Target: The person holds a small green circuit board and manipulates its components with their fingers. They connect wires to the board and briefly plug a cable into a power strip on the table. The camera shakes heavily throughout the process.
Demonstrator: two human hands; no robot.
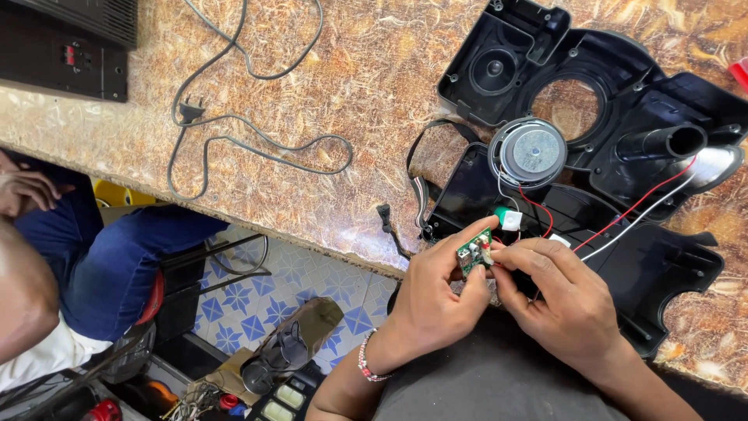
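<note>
My left hand [436, 292] pinches a small green circuit board [472, 251] between thumb and fingers at the counter's front edge. My right hand [561, 300] meets it from the right, its fingertips on the board's edge. Red and white wires [635, 210] run from the board area up to a round speaker driver [534, 152] resting on an opened black plastic speaker housing [662, 265]. A beaded bracelet [366, 362] circles my left wrist.
The marbled brown counter [312, 93] carries a black power cord with plug [191, 113], a black box [66, 47] at the far left corner and a second black housing shell [514, 62]. Another person in blue trousers [93, 265] sits at left. Clutter lies on the tiled floor [257, 300].
</note>
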